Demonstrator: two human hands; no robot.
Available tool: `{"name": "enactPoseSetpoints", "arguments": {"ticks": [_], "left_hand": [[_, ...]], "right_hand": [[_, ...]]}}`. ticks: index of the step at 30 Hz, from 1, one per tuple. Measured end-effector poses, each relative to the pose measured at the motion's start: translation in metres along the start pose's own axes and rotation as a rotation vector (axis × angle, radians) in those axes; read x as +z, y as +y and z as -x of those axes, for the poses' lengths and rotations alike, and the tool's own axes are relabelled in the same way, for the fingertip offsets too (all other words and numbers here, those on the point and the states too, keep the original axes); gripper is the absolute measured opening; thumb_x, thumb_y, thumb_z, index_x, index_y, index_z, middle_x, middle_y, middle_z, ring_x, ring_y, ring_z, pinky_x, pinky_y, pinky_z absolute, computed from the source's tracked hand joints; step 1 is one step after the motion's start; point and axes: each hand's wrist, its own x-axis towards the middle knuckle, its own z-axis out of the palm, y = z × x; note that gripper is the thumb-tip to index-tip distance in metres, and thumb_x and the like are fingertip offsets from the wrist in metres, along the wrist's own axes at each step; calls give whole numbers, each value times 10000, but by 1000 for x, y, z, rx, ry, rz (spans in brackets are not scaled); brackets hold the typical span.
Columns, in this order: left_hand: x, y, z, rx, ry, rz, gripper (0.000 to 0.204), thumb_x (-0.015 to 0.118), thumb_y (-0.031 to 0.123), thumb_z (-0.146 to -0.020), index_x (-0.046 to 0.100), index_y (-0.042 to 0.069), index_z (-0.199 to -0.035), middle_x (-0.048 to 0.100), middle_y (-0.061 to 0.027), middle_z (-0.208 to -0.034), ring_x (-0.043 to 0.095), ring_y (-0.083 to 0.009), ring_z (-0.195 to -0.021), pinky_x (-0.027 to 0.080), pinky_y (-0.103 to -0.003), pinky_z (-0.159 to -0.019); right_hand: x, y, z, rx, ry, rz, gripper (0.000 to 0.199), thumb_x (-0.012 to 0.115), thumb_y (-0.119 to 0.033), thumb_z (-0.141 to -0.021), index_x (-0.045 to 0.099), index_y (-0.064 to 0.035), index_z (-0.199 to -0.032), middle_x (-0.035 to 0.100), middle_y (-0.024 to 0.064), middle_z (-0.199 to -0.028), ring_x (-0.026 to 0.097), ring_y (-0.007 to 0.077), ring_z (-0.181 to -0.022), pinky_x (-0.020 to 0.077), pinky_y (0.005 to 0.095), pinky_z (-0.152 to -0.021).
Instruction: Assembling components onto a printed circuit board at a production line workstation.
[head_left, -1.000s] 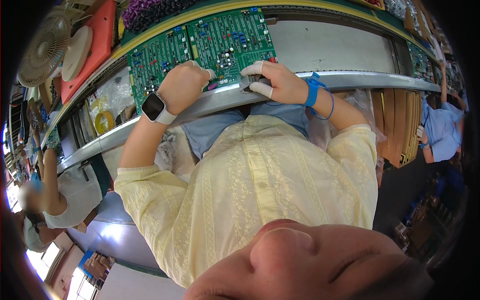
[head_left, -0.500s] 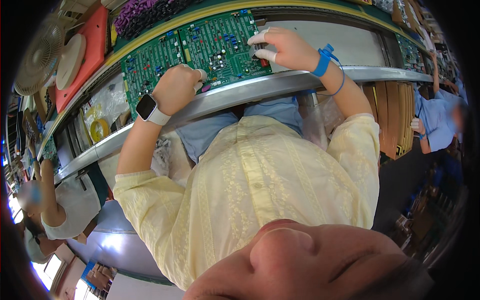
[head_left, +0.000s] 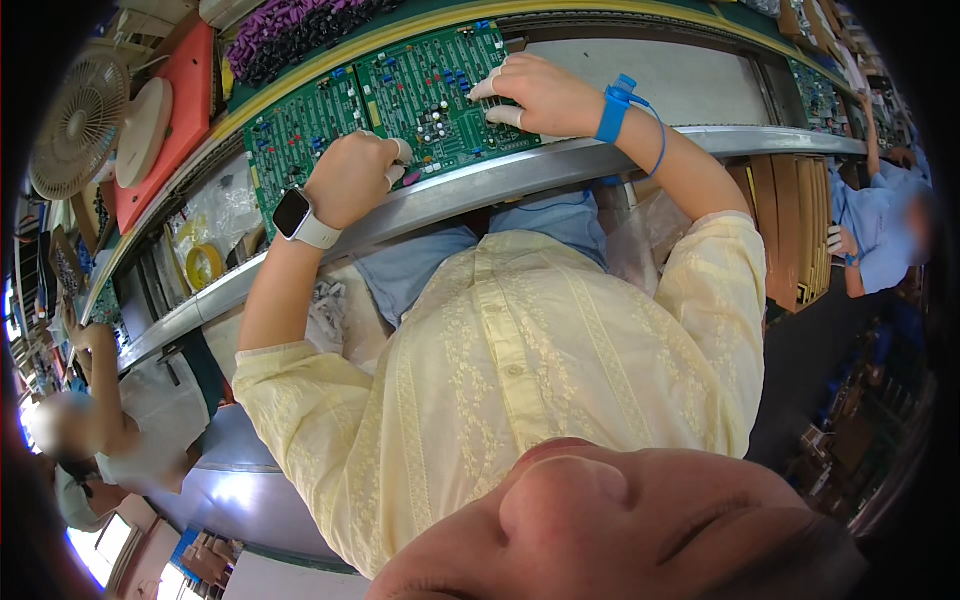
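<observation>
Steel bench rail (head_left: pixel 520 175) hems the near side; bare grey conveyor (head_left: pixel 660 80) lies free to the right. Green circuit board (head_left: pixel 390 110) sits under both hands. My left hand (head_left: pixel 352 180) rests fisted on its near edge; my right hand (head_left: pixel 535 95) presses fingertips onto its right end, holding nothing.

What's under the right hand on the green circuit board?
The right hand rests on the green circuit board's right end, fingertips in white covers pressing among its components. Whatever lies directly beneath the palm is covered. The left hand rests on the near edge.
</observation>
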Motion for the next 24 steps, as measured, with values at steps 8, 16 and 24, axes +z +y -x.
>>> {"name": "enactPoseSetpoints", "arguments": {"ticks": [8,16,24], "left_hand": [[-2,3,0,-21,-33,16,134,611,80,-710,619,36,-837,598,-160,-720,580,-314,-711,462,-386,-658],[-3,1,-1,-49,-63,12,179,626,70,-709,618,19,-880,625,-151,-777,596,-294,-738,470,-365,-667],[-8,10,-9,-53,-75,15,148,611,113,-709,641,35,-832,607,-160,-692,590,-310,-690,469,-390,-652]], "right_hand": [[4,4,3,-64,58,17,271,610,-208,-776,596,-65,-1006,578,100,-834,509,271,-864,390,374,-807],[7,-7,-2,-43,61,85,263,635,-206,-745,591,-61,-960,593,86,-858,533,267,-856,402,374,-804],[10,6,2,-17,-3,-89,268,602,-191,-767,587,-61,-1001,591,104,-923,546,286,-896,429,383,-796]]}}
